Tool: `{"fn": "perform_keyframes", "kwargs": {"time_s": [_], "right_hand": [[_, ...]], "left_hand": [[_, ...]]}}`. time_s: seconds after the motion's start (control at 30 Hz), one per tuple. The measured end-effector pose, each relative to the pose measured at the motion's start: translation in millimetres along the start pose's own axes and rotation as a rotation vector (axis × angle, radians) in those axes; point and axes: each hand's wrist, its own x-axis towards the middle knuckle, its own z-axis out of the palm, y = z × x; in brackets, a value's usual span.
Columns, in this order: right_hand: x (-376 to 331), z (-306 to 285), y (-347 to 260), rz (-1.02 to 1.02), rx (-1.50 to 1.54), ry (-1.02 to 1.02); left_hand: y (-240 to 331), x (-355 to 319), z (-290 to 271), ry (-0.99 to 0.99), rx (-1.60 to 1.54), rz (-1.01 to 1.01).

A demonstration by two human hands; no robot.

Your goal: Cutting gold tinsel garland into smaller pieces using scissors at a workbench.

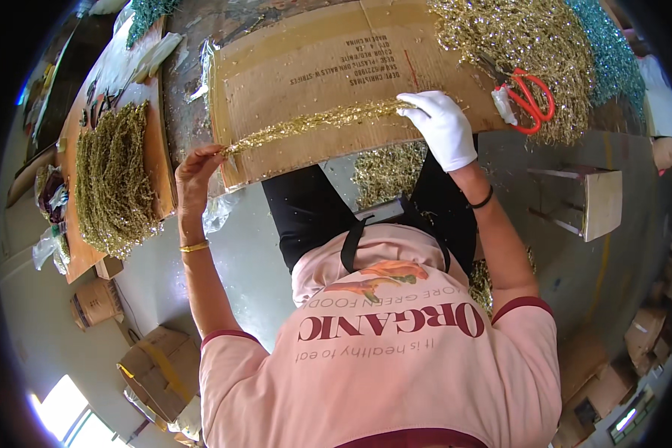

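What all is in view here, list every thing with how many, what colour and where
gold tinsel strand: one, gold, stretched over the cardboard between both hands
cardboard sheet: one, brown, flat on the bench
gold tinsel heap: one, gold, upper right
scissors: one pair, red handles, on that heap
teal tinsel: one pile, teal, far right
tinsel bundle: one, green-gold, on a board at left
stool: one, pale wood, right on the floor
cardboard boxes: several, brown, on the floor lower left and lower right
left hand: bare, gold bangle, fingers pinch the strand's end
right hand: white glove, pressing the strand's other end
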Motion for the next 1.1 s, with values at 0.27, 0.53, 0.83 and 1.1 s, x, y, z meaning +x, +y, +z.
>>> {"fn": "perform_keyframes", "kwargs": {"time_s": [0.27,0.53,0.83,1.1], "right_hand": [[13,-11,-25,0.649,0.497,-0.081],[7,-6,-5,0.255,0.245,-0.033],[13,-5,13,0.235,-0.236,0.172],[29,-9,0,1.087,1.613,0.271]], "left_hand": [[-6,1,2,-0.009,0.013,-0.023],[-6,2,4,0.006,-0.015,-0.014],[9,-13,17,-0.132,-0.003,0.081],[10,-4,32,-0.177,-0.103,0.145]]}}
